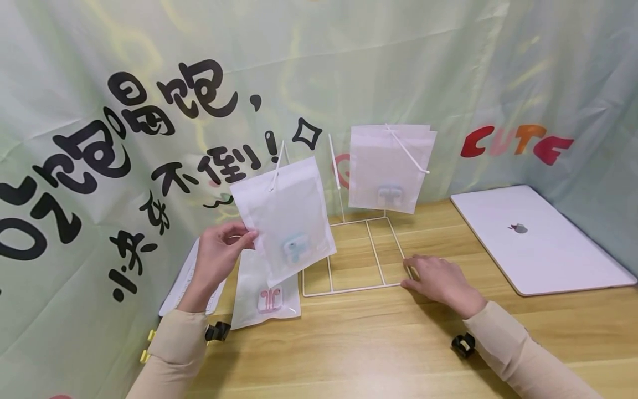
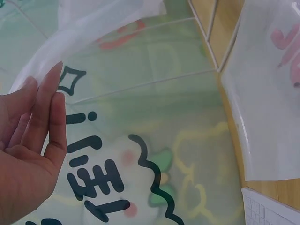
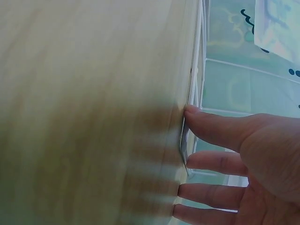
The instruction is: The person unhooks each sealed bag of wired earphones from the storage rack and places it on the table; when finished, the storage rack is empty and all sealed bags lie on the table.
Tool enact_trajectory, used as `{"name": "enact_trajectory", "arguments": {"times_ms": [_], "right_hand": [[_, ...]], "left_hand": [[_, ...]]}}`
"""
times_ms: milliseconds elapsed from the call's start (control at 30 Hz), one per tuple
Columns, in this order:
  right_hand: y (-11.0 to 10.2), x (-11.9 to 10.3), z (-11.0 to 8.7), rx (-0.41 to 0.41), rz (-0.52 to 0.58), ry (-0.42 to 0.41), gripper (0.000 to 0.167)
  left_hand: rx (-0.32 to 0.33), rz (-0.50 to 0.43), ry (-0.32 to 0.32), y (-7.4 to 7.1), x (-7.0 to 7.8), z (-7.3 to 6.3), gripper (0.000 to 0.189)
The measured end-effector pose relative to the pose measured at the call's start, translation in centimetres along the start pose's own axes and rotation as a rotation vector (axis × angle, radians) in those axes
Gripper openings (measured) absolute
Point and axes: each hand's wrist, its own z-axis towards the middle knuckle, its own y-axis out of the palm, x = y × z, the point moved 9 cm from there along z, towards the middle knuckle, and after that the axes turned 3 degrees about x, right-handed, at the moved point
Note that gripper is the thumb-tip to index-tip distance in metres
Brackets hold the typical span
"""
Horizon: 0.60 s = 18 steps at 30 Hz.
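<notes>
A white pouch (image 1: 279, 213) with a small blue earbuds picture hangs tilted at a thin white hook (image 1: 276, 172). My left hand (image 1: 221, 252) pinches its left edge between thumb and fingers; that pinch also shows in the left wrist view. At the corner of a white wire display rack (image 1: 354, 289), my right hand (image 1: 441, 280) rests on the base. Its thumb and fingers (image 3: 218, 161) are spread and mostly straight in the right wrist view, tips at the wire and tabletop. Another white pouch (image 1: 389, 166) hangs on the rack's right side.
A flat pouch (image 1: 249, 299) with a pink earphone picture lies on the wooden table (image 1: 339, 343), left of the rack. Behind it is a white keyboard (image 1: 184, 282), partly hidden by my left arm. A closed laptop (image 1: 538, 238) lies at right. Printed cloth (image 1: 299, 66) encloses the table.
</notes>
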Motion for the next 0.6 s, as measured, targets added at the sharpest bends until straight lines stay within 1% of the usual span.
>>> {"name": "enact_trajectory", "arguments": {"times_ms": [133, 367, 600], "right_hand": [[-0.1, 0.0, 0.1, 0.009, -0.004, -0.006, 0.051], [0.0, 0.0, 0.0, -0.006, 0.000, -0.002, 0.051], [0.0, 0.0, -0.1, -0.001, 0.000, -0.002, 0.051]], "left_hand": [[-0.001, -0.021, 0.005, -0.1, 0.3, -0.7, 0.014], [-0.017, -0.073, -0.017, -0.2, 0.5, -2.1, 0.015], [-0.018, -0.041, -0.029, -0.6, 0.5, -3.0, 0.015]]}}
